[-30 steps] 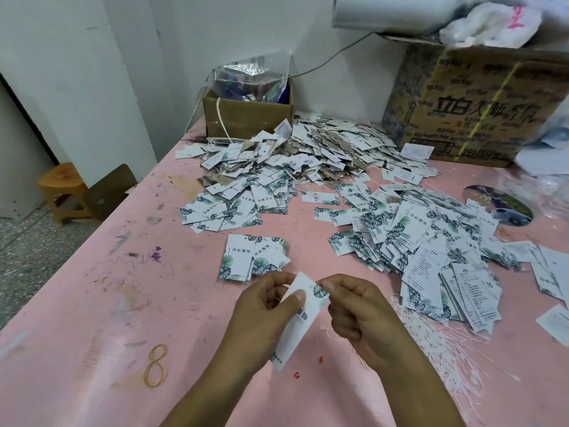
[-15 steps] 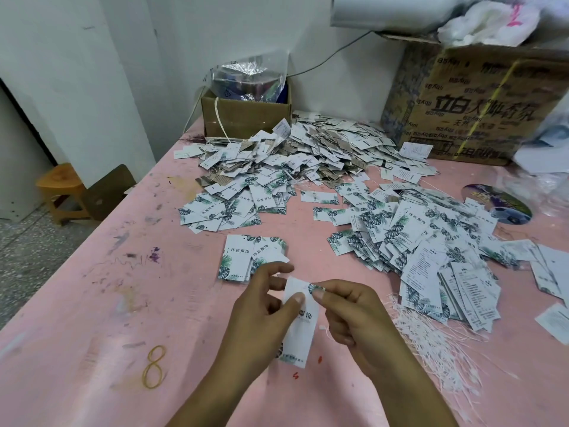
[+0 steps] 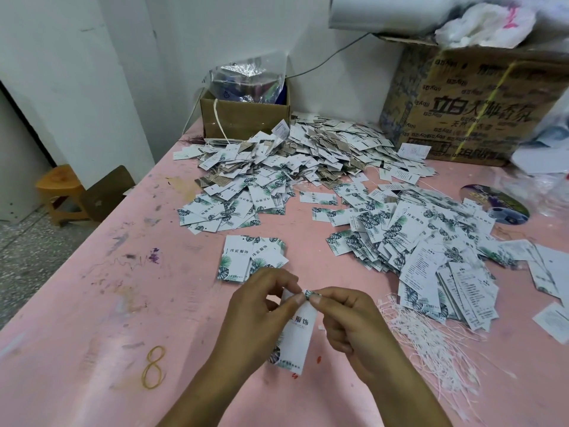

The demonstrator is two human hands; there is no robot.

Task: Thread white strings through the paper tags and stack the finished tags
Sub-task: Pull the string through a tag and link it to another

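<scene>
A white paper tag (image 3: 298, 335) with green leaf print hangs upright over the pink table. My left hand (image 3: 258, 315) pinches its top edge with thumb and forefinger. My right hand (image 3: 348, 322) pinches the tag's top corner from the right, fingertips meeting the left hand's; any string there is too thin to see. A small stack of tags (image 3: 251, 258) lies just beyond my hands. A loose bundle of white strings (image 3: 431, 337) lies to the right of my right hand.
Large heaps of tags cover the far middle (image 3: 292, 161) and the right (image 3: 431, 241) of the table (image 3: 92, 303). A small open carton (image 3: 243, 115) and a big printed carton (image 3: 474, 109) stand at the back. A rubber band (image 3: 152, 368) lies at the front left.
The tag has swung from tilted to hanging upright. Both hands' fingertips have closed together at its top corner. The view has shifted slightly.
</scene>
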